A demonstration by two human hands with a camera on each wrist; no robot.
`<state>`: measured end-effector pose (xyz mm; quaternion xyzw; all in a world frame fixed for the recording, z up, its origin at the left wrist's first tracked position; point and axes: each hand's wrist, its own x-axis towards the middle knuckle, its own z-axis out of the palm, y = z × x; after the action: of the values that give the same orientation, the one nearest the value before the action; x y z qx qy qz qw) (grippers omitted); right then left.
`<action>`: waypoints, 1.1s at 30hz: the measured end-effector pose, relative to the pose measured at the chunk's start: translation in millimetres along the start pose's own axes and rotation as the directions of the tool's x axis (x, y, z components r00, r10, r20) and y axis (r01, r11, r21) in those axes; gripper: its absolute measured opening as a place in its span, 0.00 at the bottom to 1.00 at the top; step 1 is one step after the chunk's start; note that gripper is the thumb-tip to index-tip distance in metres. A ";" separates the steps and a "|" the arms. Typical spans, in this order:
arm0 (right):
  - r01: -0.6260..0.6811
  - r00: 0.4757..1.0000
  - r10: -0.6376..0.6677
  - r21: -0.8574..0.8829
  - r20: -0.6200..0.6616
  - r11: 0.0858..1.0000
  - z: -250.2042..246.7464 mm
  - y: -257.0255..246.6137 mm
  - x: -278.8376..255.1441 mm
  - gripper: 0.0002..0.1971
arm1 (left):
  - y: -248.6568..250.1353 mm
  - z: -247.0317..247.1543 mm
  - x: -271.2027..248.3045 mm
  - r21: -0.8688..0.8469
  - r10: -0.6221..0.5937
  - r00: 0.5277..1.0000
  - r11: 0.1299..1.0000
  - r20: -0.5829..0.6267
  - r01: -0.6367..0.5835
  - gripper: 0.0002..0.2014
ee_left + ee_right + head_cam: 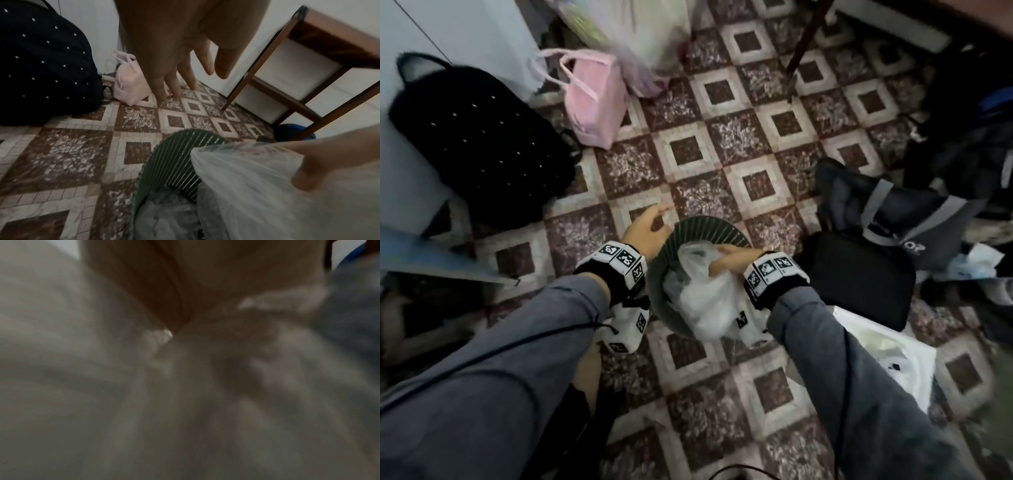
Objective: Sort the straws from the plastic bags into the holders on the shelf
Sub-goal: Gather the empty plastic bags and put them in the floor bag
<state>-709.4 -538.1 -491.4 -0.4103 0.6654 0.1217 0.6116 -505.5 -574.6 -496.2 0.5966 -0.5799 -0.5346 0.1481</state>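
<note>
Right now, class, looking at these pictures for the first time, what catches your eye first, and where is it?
First, the right hand gripping a crumpled clear plastic bag over a green ribbed bin at the centre of the patterned floor tiles. The left hand hovers open beside the bin's rim. A black studded backpack and a pink bag sit at upper left.

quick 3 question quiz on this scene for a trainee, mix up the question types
1. True or false: the left hand is gripping the plastic bag.
2. Where is the right hand putting that plastic bag? A) the pink bag B) the green ribbed bin C) the black studded backpack
3. Fill in: the green ribbed bin stands on the patterned ____ floor.

Key: 1 false, it is open and empty beside the bin; 2 B; 3 tile.
</note>
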 end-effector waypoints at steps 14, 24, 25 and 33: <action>-0.030 0.994 -0.036 -0.569 -0.104 0.822 30.1 4.1 112.9 0.37 | -44.9 22.4 55.8 -0.038 -0.046 0.999 0.998 -0.030 0.044 0.17; -0.017 0.981 -0.066 -0.419 -0.183 0.908 47.7 6.8 139.5 0.25 | -52.5 34.5 61.1 0.064 -0.037 0.992 0.997 -0.120 0.045 0.24; -0.010 0.988 -0.051 -0.397 -0.143 0.918 43.8 4.9 136.0 0.24 | -51.8 35.3 60.0 0.076 -0.034 0.990 0.996 -0.139 0.045 0.25; -0.025 0.996 -0.040 -0.646 -0.085 0.763 39.7 0.7 132.0 0.37 | -45.3 34.1 54.8 0.122 -0.017 0.990 0.992 -0.139 0.034 0.22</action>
<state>-670.4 -563.7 -621.0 -0.6038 0.6091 0.3214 0.4014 -522.3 -593.3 -571.0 0.6476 -0.5927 -0.4568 0.1438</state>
